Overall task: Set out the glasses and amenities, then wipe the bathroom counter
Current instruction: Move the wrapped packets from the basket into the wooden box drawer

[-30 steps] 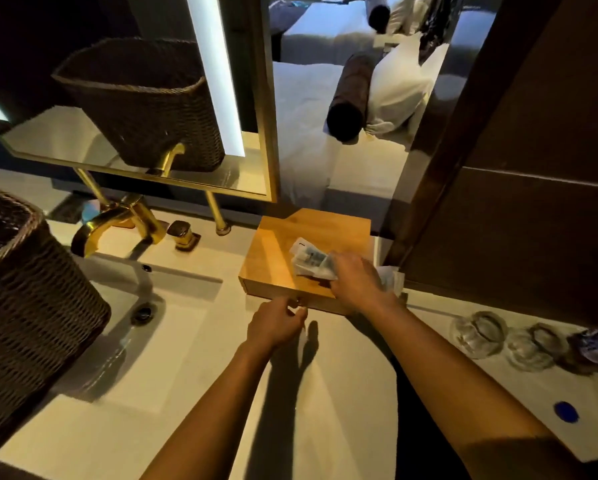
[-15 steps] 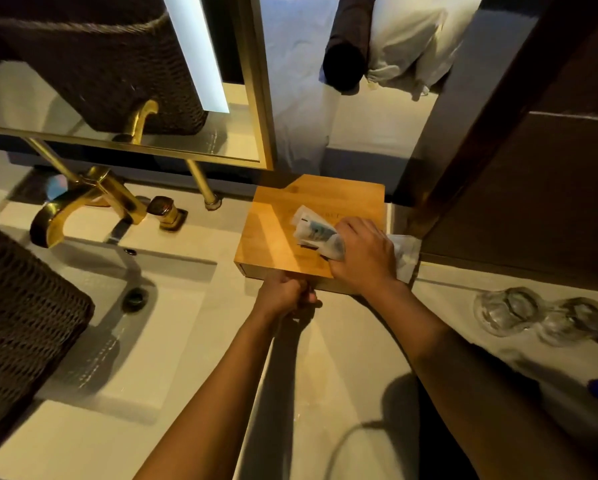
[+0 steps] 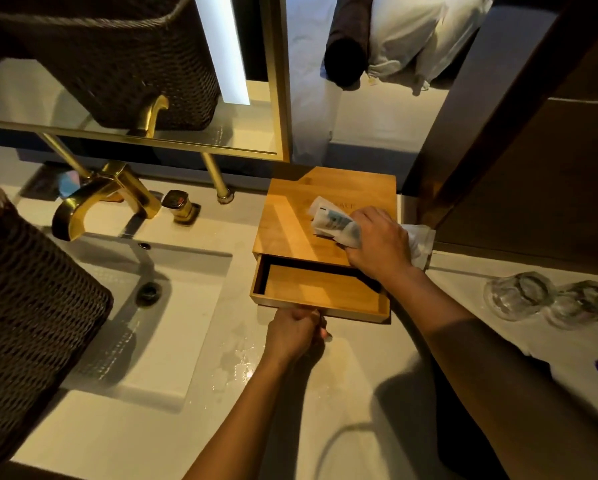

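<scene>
Amenities step in hand, wiping not begun. Tabletop (image 3: 342,393) carries the sink (image 3: 145,306) at left and a wooden box (image 3: 325,209) at the back, its drawer (image 3: 321,292) open and empty. Two glasses (image 3: 519,296) sit at right, well apart from the box. Left hand (image 3: 294,332): fingers closed on the drawer front. Right hand (image 3: 380,240): fingers closed around amenity packets (image 3: 335,221), resting on the box lid. Next move likely calls for dropping the packets into the drawer.

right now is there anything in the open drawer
No, the drawer of the wooden box is pulled out by the left hand and the part that shows holds only bare wood.
</scene>
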Motion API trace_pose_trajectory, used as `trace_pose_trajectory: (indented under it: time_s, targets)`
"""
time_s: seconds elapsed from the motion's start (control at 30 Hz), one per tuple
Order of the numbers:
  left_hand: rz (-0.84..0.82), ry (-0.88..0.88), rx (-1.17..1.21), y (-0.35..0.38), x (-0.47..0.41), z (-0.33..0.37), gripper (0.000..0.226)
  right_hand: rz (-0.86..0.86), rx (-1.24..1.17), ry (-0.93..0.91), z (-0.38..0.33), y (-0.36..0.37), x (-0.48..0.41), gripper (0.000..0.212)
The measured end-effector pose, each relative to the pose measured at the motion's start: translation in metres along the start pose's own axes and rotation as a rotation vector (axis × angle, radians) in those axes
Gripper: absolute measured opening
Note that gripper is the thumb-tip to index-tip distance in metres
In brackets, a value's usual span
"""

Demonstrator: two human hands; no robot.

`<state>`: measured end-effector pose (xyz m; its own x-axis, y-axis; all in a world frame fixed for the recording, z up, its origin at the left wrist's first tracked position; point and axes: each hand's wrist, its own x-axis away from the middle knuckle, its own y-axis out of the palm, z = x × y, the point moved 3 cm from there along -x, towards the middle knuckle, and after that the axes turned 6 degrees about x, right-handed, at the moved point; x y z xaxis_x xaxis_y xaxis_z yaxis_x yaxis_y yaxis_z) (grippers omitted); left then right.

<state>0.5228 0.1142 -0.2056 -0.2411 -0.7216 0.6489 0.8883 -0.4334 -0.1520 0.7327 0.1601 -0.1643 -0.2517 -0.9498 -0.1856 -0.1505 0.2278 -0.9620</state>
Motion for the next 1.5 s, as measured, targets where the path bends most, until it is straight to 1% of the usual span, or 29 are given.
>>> trace_pose_trajectory:
  time_s: [0.13, 0.17, 0.23, 0.27, 0.3, 0.37, 0.4, 0.43, 0.47, 0.57, 0.6, 0.67, 0.73, 0.8, 0.87, 0.93, 1.0, 1.07, 1.13, 1.23, 1.3, 1.37, 1.4, 1.47, 1.5]
  targets:
    - [0.002, 0.011, -0.084, -0.004, 0.013, -0.013, 0.027, 0.008, -0.003, 0.012, -0.001, 0.0, 0.0, 0.049]
    - [0.009, 0.037, -0.165, -0.005, 0.014, -0.014, 0.027, 0.01, -0.008, 0.016, -0.002, -0.001, 0.001, 0.049]
    - [0.055, 0.143, -0.441, -0.008, 0.019, -0.013, 0.029, 0.008, -0.014, 0.027, -0.003, -0.003, 0.003, 0.049]
    - [0.094, 0.227, -0.582, -0.011, 0.025, -0.011, 0.03, -0.002, -0.016, 0.034, -0.004, -0.003, 0.003, 0.048]
    - [0.138, 0.348, -0.689, -0.015, 0.031, -0.008, 0.03, -0.018, -0.019, 0.045, -0.006, -0.004, 0.003, 0.048]
    - [0.22, 0.663, -0.825, -0.026, 0.043, -0.003, 0.026, -0.056, -0.049, 0.08, -0.009, -0.006, 0.004, 0.045]
    - [0.243, 0.785, -0.895, -0.032, 0.046, -0.006, 0.026, -0.074, -0.094, 0.118, -0.013, -0.009, 0.005, 0.042]
    - [0.263, 0.841, -0.967, -0.038, 0.046, -0.012, 0.032, -0.092, -0.149, 0.155, -0.019, -0.013, 0.007, 0.04]
    - [0.276, 0.835, -1.049, -0.045, 0.042, -0.018, 0.043, -0.097, -0.208, 0.174, -0.027, -0.016, 0.009, 0.038]
    - [0.207, 0.691, -1.24, -0.057, 0.03, -0.035, 0.076, -0.093, -0.425, 0.167, -0.063, -0.025, 0.018, 0.038]
    - [0.18, 0.674, -1.266, -0.058, 0.028, -0.039, 0.081, -0.115, -0.52, 0.16, -0.076, -0.025, 0.021, 0.038]
    - [0.141, 0.682, -1.27, -0.059, 0.027, -0.043, 0.084, -0.155, -0.677, 0.15, -0.1, -0.023, 0.026, 0.036]
    - [0.092, 0.664, -1.248, -0.06, 0.025, -0.044, 0.083, -0.194, -0.728, 0.113, -0.116, -0.022, 0.03, 0.035]
    - [0.059, 0.623, -1.238, -0.059, 0.027, -0.042, 0.081, -0.255, -0.694, 0.053, -0.126, -0.016, 0.035, 0.035]
    - [0.055, 0.627, -1.216, -0.058, 0.028, -0.041, 0.078, -0.285, -0.651, 0.02, -0.131, -0.011, 0.041, 0.038]
    - [0.065, 0.638, -1.196, -0.057, 0.027, -0.042, 0.076, -0.286, -0.711, 0.028, -0.135, -0.008, 0.046, 0.041]
    - [0.072, 0.636, -1.199, -0.057, 0.026, -0.045, 0.076, -0.312, -0.732, 0.022, -0.139, -0.006, 0.047, 0.038]
    - [0.071, 0.632, -1.199, -0.057, 0.028, -0.044, 0.078, -0.344, -0.614, 0.014, -0.135, -0.001, 0.045, 0.038]
    - [0.048, 0.606, -1.205, -0.058, 0.03, -0.04, 0.079, -0.385, -0.418, 0.01, -0.118, 0.011, 0.043, 0.035]
    - [0.021, 0.561, -1.23, -0.058, 0.035, -0.033, 0.08, -0.435, -0.123, -0.029, -0.082, 0.026, 0.053, 0.037]
    - [0.007, 0.542, -1.23, -0.058, 0.036, -0.032, 0.08, -0.435, -0.009, -0.056, -0.065, 0.032, 0.06, 0.039]
    - [-0.002, 0.531, -1.226, -0.058, 0.037, -0.032, 0.08, -0.419, 0.012, -0.068, -0.061, 0.034, 0.061, 0.05]
    - [0.0, 0.529, -1.228, -0.058, 0.036, -0.032, 0.081, -0.422, -0.018, -0.069, -0.062, 0.034, 0.061, 0.058]
    - [0.004, 0.54, -1.214, -0.057, 0.036, -0.033, 0.079, -0.457, -0.179, -0.028, -0.069, 0.028, 0.061, 0.072]
    - [0.008, 0.555, -1.205, -0.056, 0.035, -0.032, 0.076, -0.478, -0.259, -0.002, -0.071, 0.024, 0.062, 0.073]
